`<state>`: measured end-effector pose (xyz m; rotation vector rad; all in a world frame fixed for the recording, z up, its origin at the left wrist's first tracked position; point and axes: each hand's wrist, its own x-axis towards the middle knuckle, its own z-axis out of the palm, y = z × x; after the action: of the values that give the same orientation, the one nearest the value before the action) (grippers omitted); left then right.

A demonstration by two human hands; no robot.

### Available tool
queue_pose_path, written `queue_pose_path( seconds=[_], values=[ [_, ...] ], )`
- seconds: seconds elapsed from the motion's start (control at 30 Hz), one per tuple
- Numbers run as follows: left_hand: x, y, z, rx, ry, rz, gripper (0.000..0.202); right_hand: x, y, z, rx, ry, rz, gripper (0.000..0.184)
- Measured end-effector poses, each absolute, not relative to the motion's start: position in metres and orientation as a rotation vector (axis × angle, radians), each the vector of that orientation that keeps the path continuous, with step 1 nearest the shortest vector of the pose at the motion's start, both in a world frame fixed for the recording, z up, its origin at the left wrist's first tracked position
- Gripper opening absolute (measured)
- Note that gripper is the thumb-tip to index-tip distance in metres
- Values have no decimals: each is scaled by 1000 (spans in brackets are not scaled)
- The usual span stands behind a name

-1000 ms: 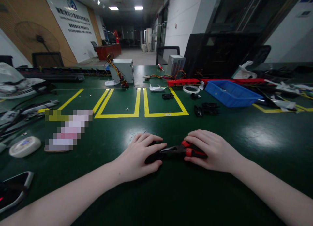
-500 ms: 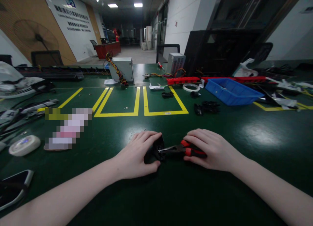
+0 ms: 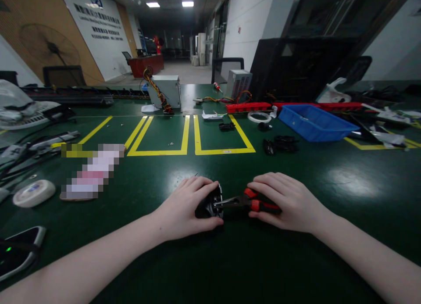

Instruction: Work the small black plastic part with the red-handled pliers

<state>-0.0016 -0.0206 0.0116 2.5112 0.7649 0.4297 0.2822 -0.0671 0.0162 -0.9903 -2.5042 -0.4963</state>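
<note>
Two hands at work: the left hand (image 3: pixel 184 207) clasped a small black round part (image 3: pixel 210 206); the right hand (image 3: pixel 283 203) was clenched around the red-and-black handles of the pliers (image 3: pixel 243 202).
Change over the last second: the black round part was tipped up from lying flat under the left fingers, so its open face turned toward the plier tips.
Meaning: judged from this, the tips had gained access to the inside of the part; both hands stayed in place on the mat.
Location: part and pliers sat on the green bench mat (image 3: pixel 230 260), near the front edge, between the two hands, tips touching the part's face.
Pliers: slim dark metal nose, glossy moulded grips.
Black part: squat, cylindrical, matte, with a pale rim.
Mat: smooth, faintly reflective, with yellow tape outlines (image 3: pixel 194 151).
Surroundings: blue plastic tray (image 3: pixel 312 124), boxy grey metal power supply (image 3: pixel 166 91), flat white roll (image 3: pixel 33 192).
</note>
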Motion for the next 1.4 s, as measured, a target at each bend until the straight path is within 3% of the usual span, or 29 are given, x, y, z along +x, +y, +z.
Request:
queue_pose_path(
  seconds=[0.87,1.4],
  values=[
    [-4,-22,14,2458,737,499,68,284,-65,3,-1000,-2456,-284,42],
    [-7,-15,13,2512,645,566,70,286,-62,2,-943,-2456,-339,38]
  ],
)
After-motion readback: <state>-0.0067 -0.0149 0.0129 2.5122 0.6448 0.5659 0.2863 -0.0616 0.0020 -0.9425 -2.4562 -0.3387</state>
